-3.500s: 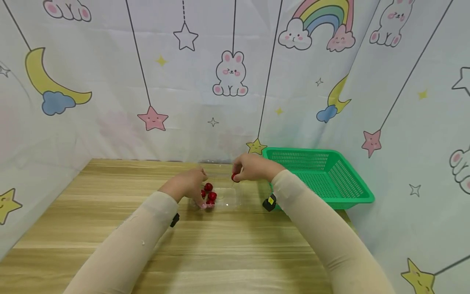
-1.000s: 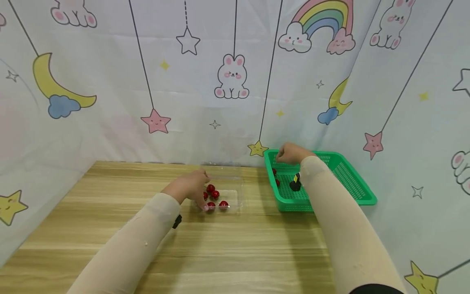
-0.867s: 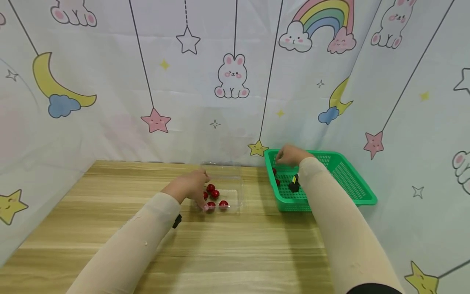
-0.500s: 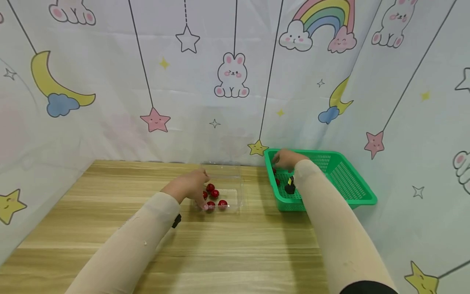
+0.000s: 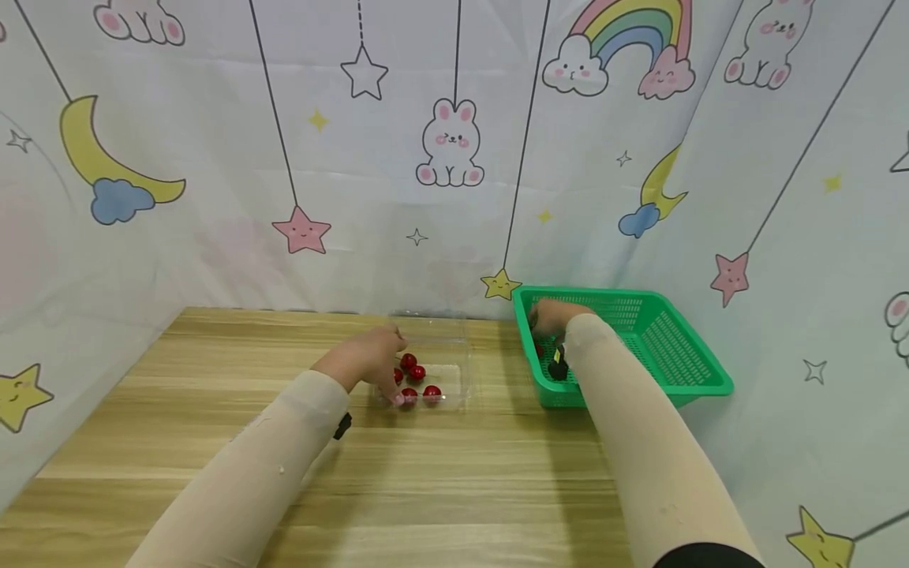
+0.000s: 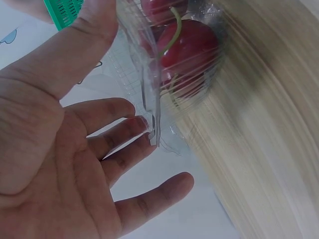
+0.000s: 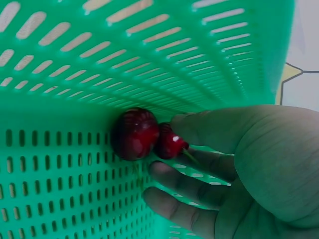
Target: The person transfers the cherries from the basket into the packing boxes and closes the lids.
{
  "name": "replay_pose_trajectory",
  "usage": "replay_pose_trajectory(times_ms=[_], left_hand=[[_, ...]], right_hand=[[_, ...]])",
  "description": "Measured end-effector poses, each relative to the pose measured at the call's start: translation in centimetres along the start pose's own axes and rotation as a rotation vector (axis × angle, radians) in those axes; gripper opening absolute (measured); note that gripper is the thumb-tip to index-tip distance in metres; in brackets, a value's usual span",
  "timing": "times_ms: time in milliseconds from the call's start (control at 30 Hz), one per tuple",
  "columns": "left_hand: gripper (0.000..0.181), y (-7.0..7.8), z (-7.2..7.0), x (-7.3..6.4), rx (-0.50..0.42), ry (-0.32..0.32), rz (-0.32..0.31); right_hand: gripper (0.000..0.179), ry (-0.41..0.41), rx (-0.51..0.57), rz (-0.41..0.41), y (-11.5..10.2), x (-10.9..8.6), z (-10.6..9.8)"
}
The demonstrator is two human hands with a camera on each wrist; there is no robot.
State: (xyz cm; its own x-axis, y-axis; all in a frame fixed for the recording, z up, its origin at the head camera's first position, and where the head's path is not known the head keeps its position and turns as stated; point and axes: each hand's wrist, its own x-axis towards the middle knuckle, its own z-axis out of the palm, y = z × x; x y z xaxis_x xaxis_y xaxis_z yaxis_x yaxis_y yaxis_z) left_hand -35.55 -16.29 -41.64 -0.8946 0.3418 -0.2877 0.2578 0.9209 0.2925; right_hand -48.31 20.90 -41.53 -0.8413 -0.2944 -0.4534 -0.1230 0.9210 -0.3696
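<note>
- Cherries (image 5: 432,394) in the box: deep red, glossy, with pale highlights.
- Stems (image 6: 174,32): yellowish green.
- Box (image 5: 446,380): colourless, transparent, its wall finely ribbed in the left wrist view.
- Basket (image 5: 671,339): uniform bright green, walls pierced in rows of elongated slots.
- Cherries inside the basket: dark red, glossy.
- Tabletop (image 5: 454,481): light yellow-brown, streaked wood grain.
- Sleeves (image 5: 234,465): plain cream; black band (image 5: 708,555) on the right.
- Right wrist device (image 5: 557,369): black, yellow patch.
- Backdrop (image 5: 369,158): white, printed with yellow moons (image 5: 85,150), blue clouds (image 5: 121,202), pink stars (image 5: 301,230), yellow stars (image 5: 501,285), white rabbits (image 5: 450,148) with pink markings, and a pink-yellow-green-blue rainbow (image 5: 634,20).
</note>
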Motion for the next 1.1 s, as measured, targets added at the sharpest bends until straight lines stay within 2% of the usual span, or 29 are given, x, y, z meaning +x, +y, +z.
replay_pose_trajectory(times_ms=[333, 533, 667, 900, 1100], left_hand=[[0.11, 0.0, 0.3, 0.3, 0.008, 0.007, 0.011], [0.109, 0.1, 0.2, 0.2, -0.007, 0.005, 0.007], [0.11, 0.1, 0.1, 0.0, -0.02, 0.001, -0.004], [0.111, -0.1, 0.1, 0.1, -0.013, 0.003, -0.003], [0.112, 0.1, -0.1, 0.1, -0.01, -0.003, 0.003]], right_hand=[[0.046, 0.009, -0.007, -0.023, 0.1, -0.5, -0.1], [0.034, 0.086, -0.073, -0.061, -0.4, -1.6, -1.3], [0.033, 0.167, -0.093, -0.077, -0.9, -2.2, -2.2], [0.034, 0.298, -0.079, -0.154, -3.8, -3.7, -3.5], [0.032, 0.316, -0.103, -0.226, -7.7, -5.3, -3.3]])
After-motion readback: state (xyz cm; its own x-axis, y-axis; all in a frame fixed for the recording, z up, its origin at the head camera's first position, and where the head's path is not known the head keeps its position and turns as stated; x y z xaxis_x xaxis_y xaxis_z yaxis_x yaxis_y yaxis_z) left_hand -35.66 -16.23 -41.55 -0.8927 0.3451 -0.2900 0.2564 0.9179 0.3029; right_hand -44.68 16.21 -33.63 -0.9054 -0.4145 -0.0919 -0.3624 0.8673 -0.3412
